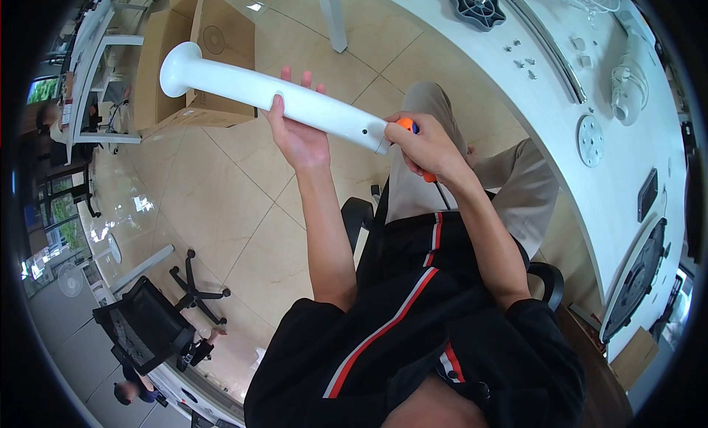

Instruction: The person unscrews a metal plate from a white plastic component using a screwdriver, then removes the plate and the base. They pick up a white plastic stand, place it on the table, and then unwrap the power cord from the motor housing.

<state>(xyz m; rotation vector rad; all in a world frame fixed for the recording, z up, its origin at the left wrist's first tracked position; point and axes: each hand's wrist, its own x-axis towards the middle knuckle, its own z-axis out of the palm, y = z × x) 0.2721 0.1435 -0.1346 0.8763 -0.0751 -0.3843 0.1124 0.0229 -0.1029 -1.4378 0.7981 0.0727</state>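
A white tube [317,108] with a flared round end lies slantwise across the view. My left hand [301,133] holds it from below near its middle, with the thumb on its near side and fingertips showing beyond the far side. At the narrow end, my right hand [429,144] is closed around an orange-handled screwdriver [430,177], whose dark shaft points down toward my lap. The fingers of that hand are close to the tube's end; whether they touch it is hard to tell. A small dark hole shows near that end.
A white table [546,125] curves along the right, bearing a black knob [477,7], small screws, a metal rod, a perforated disc [590,141], a coiled white cable [629,88] and a phone [647,195]. An open cardboard box [166,74] and an office chair [144,325] stand left.
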